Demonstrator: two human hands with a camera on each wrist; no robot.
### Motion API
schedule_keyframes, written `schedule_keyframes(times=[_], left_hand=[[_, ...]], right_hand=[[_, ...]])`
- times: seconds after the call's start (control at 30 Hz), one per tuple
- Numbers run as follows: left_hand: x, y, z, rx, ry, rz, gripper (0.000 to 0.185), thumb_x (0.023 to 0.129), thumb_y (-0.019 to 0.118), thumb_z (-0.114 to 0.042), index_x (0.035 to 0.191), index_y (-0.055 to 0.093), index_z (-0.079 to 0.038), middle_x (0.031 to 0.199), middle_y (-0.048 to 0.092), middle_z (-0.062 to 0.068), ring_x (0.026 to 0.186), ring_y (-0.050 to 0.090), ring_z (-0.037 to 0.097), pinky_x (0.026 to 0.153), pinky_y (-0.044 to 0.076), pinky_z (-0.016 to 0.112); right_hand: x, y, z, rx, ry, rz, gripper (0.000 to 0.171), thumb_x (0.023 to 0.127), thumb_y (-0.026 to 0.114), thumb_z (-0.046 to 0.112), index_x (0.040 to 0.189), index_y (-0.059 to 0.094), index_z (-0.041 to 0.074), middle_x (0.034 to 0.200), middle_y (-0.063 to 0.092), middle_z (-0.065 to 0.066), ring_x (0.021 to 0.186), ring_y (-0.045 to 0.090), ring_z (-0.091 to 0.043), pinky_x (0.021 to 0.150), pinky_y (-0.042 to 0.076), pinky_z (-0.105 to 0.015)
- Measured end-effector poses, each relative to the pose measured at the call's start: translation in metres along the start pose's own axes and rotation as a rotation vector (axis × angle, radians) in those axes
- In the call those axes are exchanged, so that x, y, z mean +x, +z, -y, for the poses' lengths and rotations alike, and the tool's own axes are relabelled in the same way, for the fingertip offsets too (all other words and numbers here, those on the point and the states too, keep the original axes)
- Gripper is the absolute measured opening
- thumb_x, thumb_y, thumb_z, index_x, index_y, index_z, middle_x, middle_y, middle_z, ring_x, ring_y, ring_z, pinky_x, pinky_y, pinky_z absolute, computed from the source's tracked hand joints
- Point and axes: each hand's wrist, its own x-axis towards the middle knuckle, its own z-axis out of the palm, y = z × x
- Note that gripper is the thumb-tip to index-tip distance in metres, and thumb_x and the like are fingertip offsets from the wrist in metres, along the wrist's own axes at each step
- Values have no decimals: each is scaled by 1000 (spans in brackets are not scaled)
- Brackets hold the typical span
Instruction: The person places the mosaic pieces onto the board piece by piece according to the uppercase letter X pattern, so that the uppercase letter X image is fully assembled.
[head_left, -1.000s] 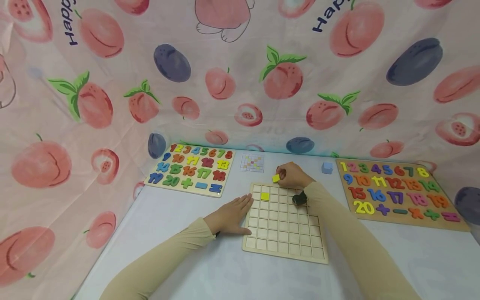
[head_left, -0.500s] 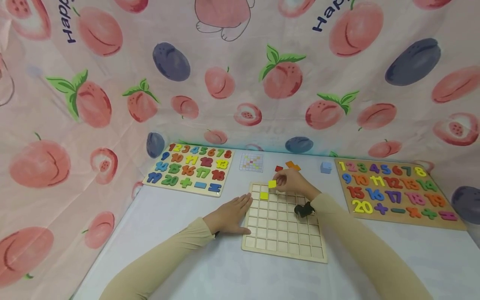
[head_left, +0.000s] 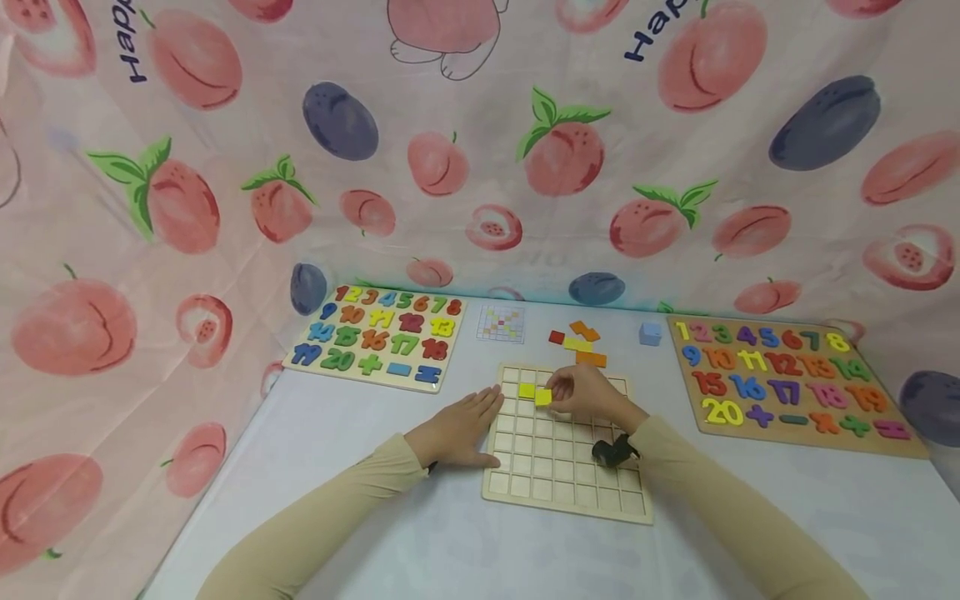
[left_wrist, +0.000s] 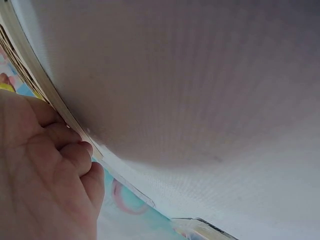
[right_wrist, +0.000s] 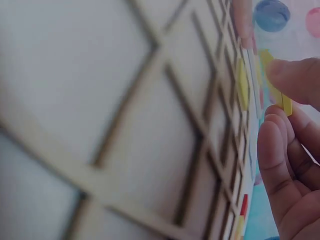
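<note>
Looks like tile placement: right hand (head_left: 588, 393) pinches yellow tile (head_left: 543, 398), left hand (head_left: 456, 429), thumb spread, touches grid board (head_left: 554, 468); next needs aligning, then seating.

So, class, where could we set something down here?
Bare table lies between the sleeves, nearer than the grid board; and between the right sleeve and the right number board. Crowded: behind the grid board, with loose tiles, pattern card and blue cube.

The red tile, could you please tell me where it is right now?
In the head view, the red tile lies beyond the grid board, just left of a yellow strip.
</note>
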Motion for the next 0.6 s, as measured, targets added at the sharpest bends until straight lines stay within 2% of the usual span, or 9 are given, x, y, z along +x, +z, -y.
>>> schedule_keyframes(times=[0.13,0.33,0.6], left_hand=[[0,0,0,-6,-2,-1,103,81,51,-68,152,9,-8,160,5,7,148,7,20,121,16,34],[0,2,1,-5,5,-7,102,81,51,-68,152,10,-7,160,5,8,148,7,21,121,16,34],[1,2,1,5,9,-11,102,81,51,-68,151,10,-7,160,6,8,148,7,21,121,16,34]], right_hand=[[-4,4,-4,14,40,6,24,73,79,16,91,69,6,74,63,1,67,56,-10,61,51,-22],[-6,6,-10,34,30,6,22,73,79,18,90,69,8,75,64,1,67,58,-10,62,51,-22],[-6,5,-12,117,44,32,23,72,81,19,89,72,8,76,66,-1,68,59,-13,63,53,-23]])
